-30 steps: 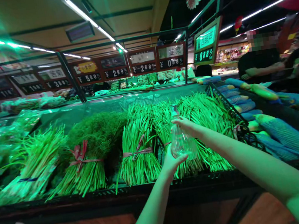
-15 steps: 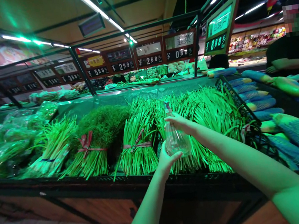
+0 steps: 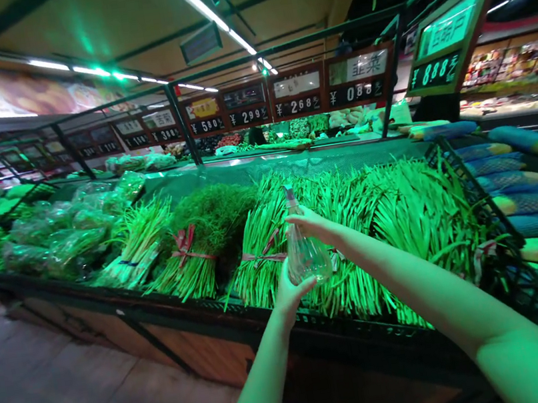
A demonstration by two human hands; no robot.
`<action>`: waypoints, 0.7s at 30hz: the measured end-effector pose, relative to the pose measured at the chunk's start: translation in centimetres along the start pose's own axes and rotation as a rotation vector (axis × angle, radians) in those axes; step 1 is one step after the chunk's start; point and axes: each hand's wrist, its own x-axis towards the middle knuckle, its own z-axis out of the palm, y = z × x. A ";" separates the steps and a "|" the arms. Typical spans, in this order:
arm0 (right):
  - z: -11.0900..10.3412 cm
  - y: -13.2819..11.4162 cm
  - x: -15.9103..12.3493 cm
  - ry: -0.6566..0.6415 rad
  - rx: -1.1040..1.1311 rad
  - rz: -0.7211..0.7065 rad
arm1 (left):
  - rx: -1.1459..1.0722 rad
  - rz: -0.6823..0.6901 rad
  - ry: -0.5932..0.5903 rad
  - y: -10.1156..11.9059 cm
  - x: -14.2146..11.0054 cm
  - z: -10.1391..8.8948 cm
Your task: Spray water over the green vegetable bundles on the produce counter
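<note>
A clear, ribbed spray bottle [image 3: 309,257] with a dark top stands upright in front of me, above the vegetable display. My left hand [image 3: 293,290] is wrapped around its lower part, thumb across the front near the base. Around the neck, just under the top, my right hand [image 3: 311,223] is closed; some of its fingers are hidden behind the bottle. Behind and beside the bottle lie tied bundles of long green chives [image 3: 403,222]. Left of them is a feathery green bunch [image 3: 215,216] bound with a red tie [image 3: 185,244].
Bagged greens [image 3: 71,231] fill the left of the stand. A black crate wall [image 3: 481,197] parts the chives from blue-netted vegetables [image 3: 523,180] at right. Price signs [image 3: 357,84] hang on a rail above. Grey floor [image 3: 101,401] lies at lower left.
The view has turned left, so the display shifts rightward and the person at right is out of sight. Both hands keep their hold on the bottle, which appears slightly further left.
</note>
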 end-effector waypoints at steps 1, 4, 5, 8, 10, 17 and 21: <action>0.2 -0.1 0.1 -0.007 -0.003 0.003 | 0.000 0.001 0.002 0.1 0.0 -0.2; 0.3 -0.3 0.5 0.012 -0.018 -0.009 | 0.012 0.005 0.029 0.0 0.4 -0.4; 0.3 -0.3 0.6 0.028 -0.023 -0.017 | 0.013 0.002 0.036 0.0 0.5 -0.3; -0.2 -0.2 0.7 0.076 -0.026 -0.055 | -0.009 -0.018 -0.014 -0.3 1.1 -0.2; -0.7 -0.3 0.6 0.124 -0.015 -0.076 | -0.027 -0.019 -0.073 -0.4 1.6 -0.1; -2.9 -1.6 -0.9 0.192 -0.034 -0.088 | -0.039 -0.023 -0.283 -0.2 3.4 0.6; -4.1 -1.8 -1.4 0.296 -0.063 -0.078 | -0.087 -0.042 -0.339 -0.6 4.0 1.7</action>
